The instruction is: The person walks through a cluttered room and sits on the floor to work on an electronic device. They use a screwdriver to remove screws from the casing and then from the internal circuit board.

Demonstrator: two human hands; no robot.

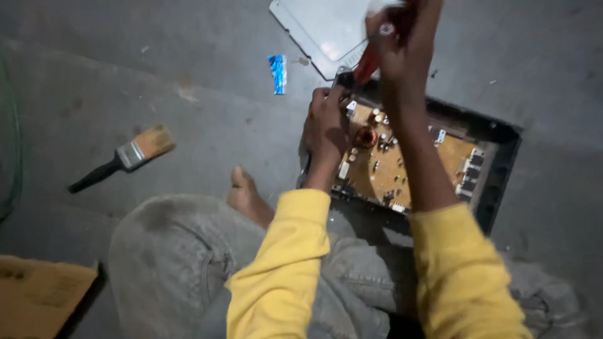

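Note:
An opened black device case lies on the grey floor, with a tan circuit board exposed inside. My left hand grips the case's near left corner beside the board. Raised above the case's far edge, my right hand is closed around a red-handled tool that points down at that corner. The tool's tip is hidden behind my left hand. Both arms wear yellow sleeves.
A grey metal cover plate lies beyond the case. A paintbrush with a black handle rests on the floor at left, and a small blue wrapper lies near it. My bare foot and grey trousers fill the foreground; cardboard sits bottom left.

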